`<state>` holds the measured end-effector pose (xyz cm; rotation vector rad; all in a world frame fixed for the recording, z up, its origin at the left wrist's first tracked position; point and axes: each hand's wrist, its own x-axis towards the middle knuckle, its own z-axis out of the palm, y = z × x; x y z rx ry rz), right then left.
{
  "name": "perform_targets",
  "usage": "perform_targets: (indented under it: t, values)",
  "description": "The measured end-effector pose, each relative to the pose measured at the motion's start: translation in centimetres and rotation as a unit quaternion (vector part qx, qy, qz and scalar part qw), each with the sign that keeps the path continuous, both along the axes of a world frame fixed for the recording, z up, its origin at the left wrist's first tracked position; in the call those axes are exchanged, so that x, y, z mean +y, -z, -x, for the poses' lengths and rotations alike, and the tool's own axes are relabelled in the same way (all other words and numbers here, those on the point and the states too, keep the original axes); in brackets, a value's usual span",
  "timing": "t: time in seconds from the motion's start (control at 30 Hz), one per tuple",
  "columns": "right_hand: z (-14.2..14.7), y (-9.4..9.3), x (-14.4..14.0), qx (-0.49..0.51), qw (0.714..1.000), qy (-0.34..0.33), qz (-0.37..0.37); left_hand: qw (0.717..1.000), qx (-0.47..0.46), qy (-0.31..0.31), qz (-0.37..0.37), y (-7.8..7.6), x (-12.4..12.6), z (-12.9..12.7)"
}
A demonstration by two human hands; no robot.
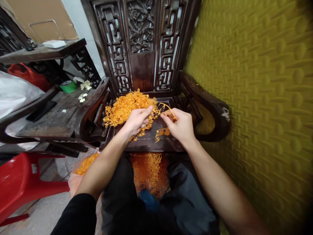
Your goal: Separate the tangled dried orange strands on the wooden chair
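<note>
Left hand (137, 121) curls loosely, thumb on top; whether it grips anything is hard to tell from this angle. Right hand (182, 125) pinches an orange sprig (171, 111) between thumb and finger. A light pinch and short, steady pulls should suit so thin a sprig. The pile (130, 103) lies just beyond the left hand, toward the seat's (151, 146) back left corner; the sprig arches over the right half.

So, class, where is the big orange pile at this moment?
In the head view, the orange pile sits left of centre on the chair seat, in front of the carved backrest and partly hidden by the left hand.
</note>
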<state>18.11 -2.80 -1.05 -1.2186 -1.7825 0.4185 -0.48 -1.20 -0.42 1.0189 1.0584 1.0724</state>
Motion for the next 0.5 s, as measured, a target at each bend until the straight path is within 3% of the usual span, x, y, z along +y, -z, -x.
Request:
perform_targets:
  t: [0.1,0.17,0.23,0.3,0.37,0.43,0.5]
  values:
    - [0.3,-0.1,0.2,-0.025,1.0,0.0,-0.017,0.992,0.035,-0.08,-0.094,0.0,-0.2,-0.4]
    - [0.1,0.1,0.7,-0.004,1.0,0.026,-0.017,0.971,0.047,-0.158,-0.174,-0.6,0.1,0.2]
    - [-0.8,0.6,1.4,0.069,0.995,0.069,0.004,0.94,0.014,-0.258,-0.224,-1.5,0.6,1.6]
    - [-2.0,1.0,2.1,0.204,0.972,0.101,0.063,0.908,-0.054,-0.342,-0.237,-2.0,1.2,3.2]
    - [-2.9,1.2,2.5,0.343,0.923,0.078,0.154,0.916,-0.066,-0.33,-0.218,-1.8,1.3,4.0]
    - [-3.1,1.2,2.6,0.426,0.873,0.016,0.236,0.945,-0.038,-0.258,-0.198,-1.1,0.9,3.5]
    - [-2.6,0.9,2.4,0.455,0.843,-0.035,0.284,0.967,0.007,-0.174,-0.186,-0.4,0.1,2.2]
